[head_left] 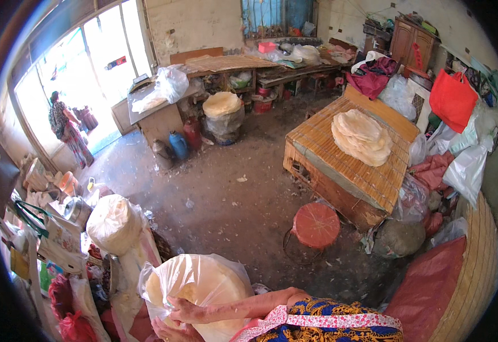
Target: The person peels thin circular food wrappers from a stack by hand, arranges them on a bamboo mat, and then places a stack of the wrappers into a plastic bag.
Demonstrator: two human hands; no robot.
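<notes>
A clear plastic bag (231, 267) covers a stack of large, thin, pale round sheets (210, 280) at the bottom of the view. My right hand (187, 310) reaches across the stack and pinches bunched plastic at its left side. Just below it, my left hand (174, 331) grips the same gathered film, partly cut off by the picture's lower edge. Up and to the left, a similar bagged round stack (114, 222) sits on a narrow pale surface (127, 273).
More round sheets (362, 137) lie piled on a slatted mat (317, 128) over a low wooden stand. A red round-topped stool (317, 224) stands on the floor. Bags and bundles (428, 179) crowd the right side. A person (65, 128) stands by the bright doorway.
</notes>
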